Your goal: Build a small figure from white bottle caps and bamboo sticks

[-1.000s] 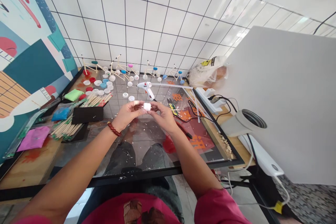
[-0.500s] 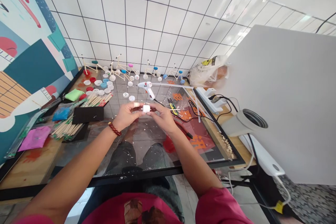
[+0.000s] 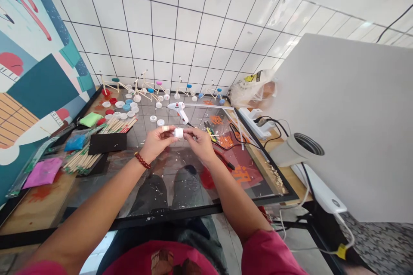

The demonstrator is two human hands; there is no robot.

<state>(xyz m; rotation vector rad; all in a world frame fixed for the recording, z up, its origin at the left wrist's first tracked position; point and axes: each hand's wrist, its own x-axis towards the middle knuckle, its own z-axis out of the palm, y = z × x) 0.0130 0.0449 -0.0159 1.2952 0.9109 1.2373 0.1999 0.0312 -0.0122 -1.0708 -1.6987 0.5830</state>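
Observation:
Over the middle of the glass tabletop, my left hand [image 3: 157, 141] pinches a small white cylinder [image 3: 178, 132] that looks like a bottle cap or two caps joined. On its other side my right hand [image 3: 200, 141] is closed, fingertips at the cylinder's right edge. A thin pale stick [image 3: 215, 135] shows beyond my right hand; whether it is held or lying there I cannot tell. A white hot glue gun [image 3: 179, 111] lies just behind the cylinder. Two loose white caps [image 3: 160, 123] are to its left.
Small stick-and-cap models [image 3: 151, 90] line the back edge. Loose caps [image 3: 125, 106], matchsticks [image 3: 114, 126], a black box [image 3: 107, 143] and clay packets [image 3: 43, 172] are at left. A yellow-black cutter [image 3: 210, 132], a cable, a power strip [image 3: 256, 122] and a grey cylinder [image 3: 295, 150] are at right.
The view has shifted slightly. Both hands stay around the white cylinder, and my right fingertips have drawn slightly toward its right edge.

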